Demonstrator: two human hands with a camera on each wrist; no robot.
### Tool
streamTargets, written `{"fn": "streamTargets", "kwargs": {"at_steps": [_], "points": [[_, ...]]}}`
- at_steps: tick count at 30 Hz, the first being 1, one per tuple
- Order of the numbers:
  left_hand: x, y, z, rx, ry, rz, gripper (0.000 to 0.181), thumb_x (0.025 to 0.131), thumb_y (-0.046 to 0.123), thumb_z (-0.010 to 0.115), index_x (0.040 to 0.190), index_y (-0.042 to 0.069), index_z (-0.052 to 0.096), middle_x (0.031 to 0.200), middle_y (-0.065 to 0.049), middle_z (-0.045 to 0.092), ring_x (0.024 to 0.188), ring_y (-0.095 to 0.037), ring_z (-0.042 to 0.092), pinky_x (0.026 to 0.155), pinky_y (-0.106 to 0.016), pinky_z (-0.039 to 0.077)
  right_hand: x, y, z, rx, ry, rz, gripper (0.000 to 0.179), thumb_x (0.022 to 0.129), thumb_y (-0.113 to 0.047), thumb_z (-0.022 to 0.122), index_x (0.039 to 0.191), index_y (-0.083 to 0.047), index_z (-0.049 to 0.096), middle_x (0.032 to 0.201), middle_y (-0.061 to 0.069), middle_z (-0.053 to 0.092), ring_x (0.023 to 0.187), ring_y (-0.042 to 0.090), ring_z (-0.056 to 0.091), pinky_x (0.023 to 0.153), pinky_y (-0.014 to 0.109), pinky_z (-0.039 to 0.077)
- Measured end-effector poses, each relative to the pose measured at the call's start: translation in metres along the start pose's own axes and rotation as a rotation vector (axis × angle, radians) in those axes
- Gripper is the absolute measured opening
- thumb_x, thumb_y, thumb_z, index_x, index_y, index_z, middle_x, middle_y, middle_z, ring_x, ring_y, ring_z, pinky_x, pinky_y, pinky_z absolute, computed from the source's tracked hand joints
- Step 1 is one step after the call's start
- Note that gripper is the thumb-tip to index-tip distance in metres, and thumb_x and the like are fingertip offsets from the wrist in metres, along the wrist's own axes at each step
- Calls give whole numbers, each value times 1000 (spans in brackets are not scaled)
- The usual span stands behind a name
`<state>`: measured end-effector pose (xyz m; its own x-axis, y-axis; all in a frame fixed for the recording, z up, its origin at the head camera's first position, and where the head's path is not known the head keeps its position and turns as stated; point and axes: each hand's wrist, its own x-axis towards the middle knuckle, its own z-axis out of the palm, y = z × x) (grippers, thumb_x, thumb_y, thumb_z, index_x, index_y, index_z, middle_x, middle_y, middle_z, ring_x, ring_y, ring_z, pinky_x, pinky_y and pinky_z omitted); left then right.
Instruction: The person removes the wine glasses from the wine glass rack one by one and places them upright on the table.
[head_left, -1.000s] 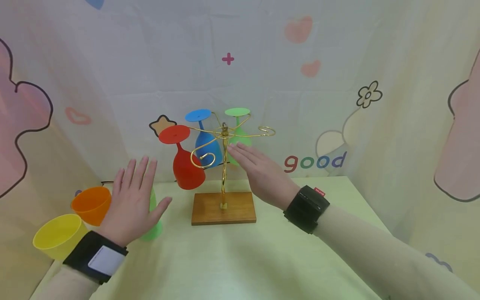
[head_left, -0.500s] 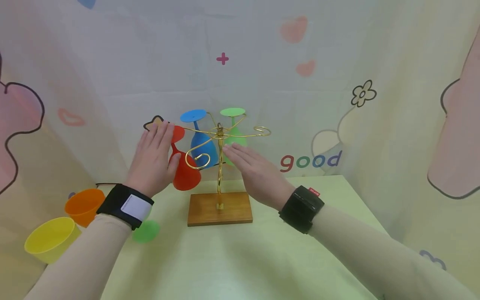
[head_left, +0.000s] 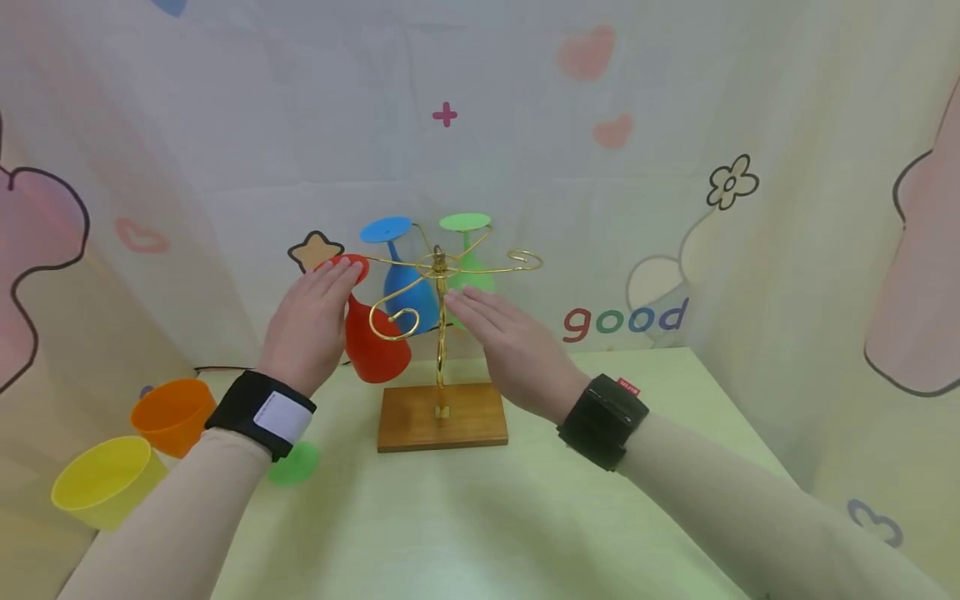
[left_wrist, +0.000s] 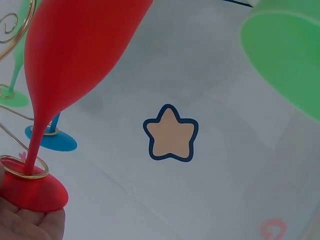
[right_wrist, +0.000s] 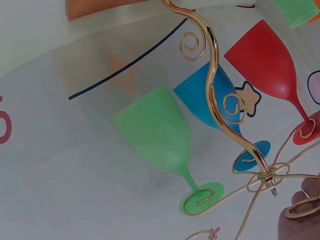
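Note:
The gold wire wine-glass rack (head_left: 440, 333) stands on a wooden base (head_left: 442, 418). My left hand (head_left: 307, 329) pinches the foot of a red wine glass (head_left: 372, 346), which hangs upside down from one looped arm. In the left wrist view, fingers (left_wrist: 35, 222) lie against that red foot, with a sliver of thumb at the frame's edge. Blue (head_left: 411, 296) and green (head_left: 472, 271) glasses hang behind. My right hand (head_left: 521, 354) grips a front looped arm of the rack; the right wrist view shows fingers (right_wrist: 297, 222) at that loop, and the thumb is hidden.
A yellow cup-shaped bowl (head_left: 108, 479) and an orange one (head_left: 174, 414) stand at the left. A green foot (head_left: 294, 464) of another glass shows by my left wrist, its upper part hidden. A printed curtain (head_left: 675, 100) hangs behind the pale table (head_left: 525, 508).
My left hand has moved up and right from above the front green glass to the red glass's foot, then tucked its thumb out of sight. The right hand stays at the rack.

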<state>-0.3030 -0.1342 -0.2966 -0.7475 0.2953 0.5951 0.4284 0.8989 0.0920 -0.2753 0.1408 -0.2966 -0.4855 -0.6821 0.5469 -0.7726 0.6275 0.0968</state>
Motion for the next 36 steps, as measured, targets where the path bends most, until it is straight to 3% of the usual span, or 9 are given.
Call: {"fn": "streamTargets", "kwargs": {"at_steps": [6,11,16,18,22,26,29,36], "points": [[1,1,-3,61,-5,13,56,87,-6,61,140,2,45,139,-21,52,128,-36,41,108,-54,37,-1,0,0,1,11,-5,65,85,13,54,146,-5,38,146,10,46,138,18,27,110,41,38],[11,2,-13,68,26,28,48,86,-8,60,133,-1,53,124,-23,63,116,-37,50,99,-53,47,0,0,0,-5,4,2,66,84,14,53,145,-4,39,147,10,46,138,18,27,111,41,38],[26,7,-17,6,-6,-50,39,89,-5,57,128,-1,53,110,-23,66,99,-37,56,86,-55,55,0,-1,-2,-10,-10,17,66,84,12,54,146,-5,38,147,10,45,138,17,27,110,41,38],[31,10,-16,-2,-29,-87,38,90,-3,56,128,-1,52,109,-23,66,97,-37,57,84,-56,55,0,-2,-3,-9,-17,24,66,85,12,55,146,-6,37,147,9,45,138,17,26,110,41,38],[37,12,-13,-9,-39,-98,36,91,0,55,127,-1,51,110,-23,67,99,-37,57,82,-57,56,0,-3,-3,-4,-21,25,67,85,12,55,147,-7,37,147,9,45,138,17,26,110,41,38],[39,14,-11,-19,-36,-60,38,93,-1,51,131,0,51,121,-23,64,110,-39,55,88,-56,53,1,-4,-3,-8,-26,24,68,84,11,57,147,-7,37,147,9,45,138,17,26,110,40,38],[39,16,-10,-34,-40,-7,43,94,-3,48,137,2,49,133,-23,56,123,-38,46,96,-56,48,1,-4,-3,-15,-30,28,68,84,11,58,146,-6,37,147,9,45,138,17,26,110,40,39],[32,15,-2,-53,-24,113,50,90,-5,56,137,7,50,133,-17,58,125,-34,45,102,-54,44,0,-4,-5,-11,-39,33,69,83,11,59,147,-6,37,148,9,44,139,18,26,110,40,38]]}}
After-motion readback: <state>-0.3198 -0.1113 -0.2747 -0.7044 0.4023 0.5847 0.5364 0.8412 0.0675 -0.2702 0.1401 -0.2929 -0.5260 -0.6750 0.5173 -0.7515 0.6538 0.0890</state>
